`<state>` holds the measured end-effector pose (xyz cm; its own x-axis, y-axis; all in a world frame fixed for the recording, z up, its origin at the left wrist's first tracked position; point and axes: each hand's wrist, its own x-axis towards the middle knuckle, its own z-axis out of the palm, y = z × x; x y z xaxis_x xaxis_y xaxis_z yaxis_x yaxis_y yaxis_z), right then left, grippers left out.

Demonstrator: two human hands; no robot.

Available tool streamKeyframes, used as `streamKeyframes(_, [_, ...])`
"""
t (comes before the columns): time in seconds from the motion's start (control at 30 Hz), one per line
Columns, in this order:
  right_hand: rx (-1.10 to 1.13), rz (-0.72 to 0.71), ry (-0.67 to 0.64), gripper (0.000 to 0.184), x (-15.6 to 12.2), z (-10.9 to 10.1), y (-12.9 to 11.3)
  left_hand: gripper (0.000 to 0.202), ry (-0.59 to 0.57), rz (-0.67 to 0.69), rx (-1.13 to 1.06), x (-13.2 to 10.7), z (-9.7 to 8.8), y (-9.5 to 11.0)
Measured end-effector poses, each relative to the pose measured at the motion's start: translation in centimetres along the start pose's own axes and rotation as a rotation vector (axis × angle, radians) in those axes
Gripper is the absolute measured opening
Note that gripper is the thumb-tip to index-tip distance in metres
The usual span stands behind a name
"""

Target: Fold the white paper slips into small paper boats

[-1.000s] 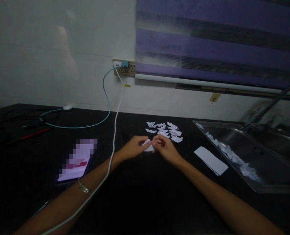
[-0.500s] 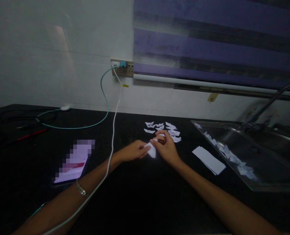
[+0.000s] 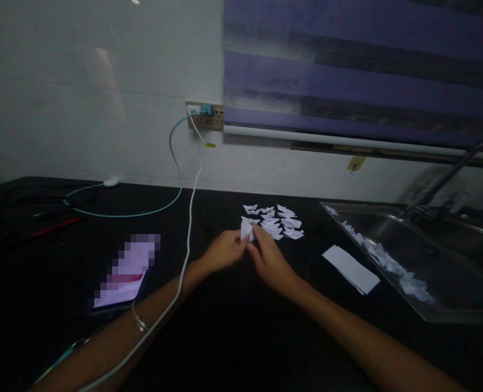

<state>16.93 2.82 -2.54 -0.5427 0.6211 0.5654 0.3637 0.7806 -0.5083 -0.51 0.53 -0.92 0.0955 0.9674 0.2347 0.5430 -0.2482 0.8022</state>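
Note:
My left hand and my right hand meet at the middle of the black countertop. Both pinch a small folded white paper piece that stands up between their fingertips. Just beyond the hands lies a cluster of several small folded white paper shapes. A white cable runs across my left forearm, which wears a thin bracelet.
A lit phone lies to the left. White paper strips lie to the right, beside a steel sink holding paper scraps. A wall socket feeds a green cable. Dark cables and red pens lie far left.
The paper piece has gone from lying low between the fingers to standing upright, a little farther from me. Both hands shifted slightly forward and stayed pinched on it.

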Motion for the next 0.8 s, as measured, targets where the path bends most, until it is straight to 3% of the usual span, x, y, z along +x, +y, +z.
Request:
streamKeyframes(0.3, [-0.162, -0.053, 0.001, 0.056, -0.1, -0.7, -2.4, 0.05, 0.008, 0.01, -0.09, 0.4, 0.0, -0.3])
streamKeyframes(0.57, [-0.265, -0.079, 0.0, 0.057, -0.3, -1.0, -2.8, 0.047, -0.14, -0.06, -0.418, 0.2, -0.4, 0.5])
streamKeyframes(0.7, [-0.277, -0.071, 0.0, 0.054, -0.1, -1.3, -2.7, 0.034, -0.072, -0.128, -0.554, -0.5, -1.0, 1.5])
streamKeyframes(0.8, [-0.259, -0.059, -0.008, 0.053, 0.1, -1.7, -2.8, 0.047, -0.041, -0.144, -0.541, -0.3, -1.0, 1.6])
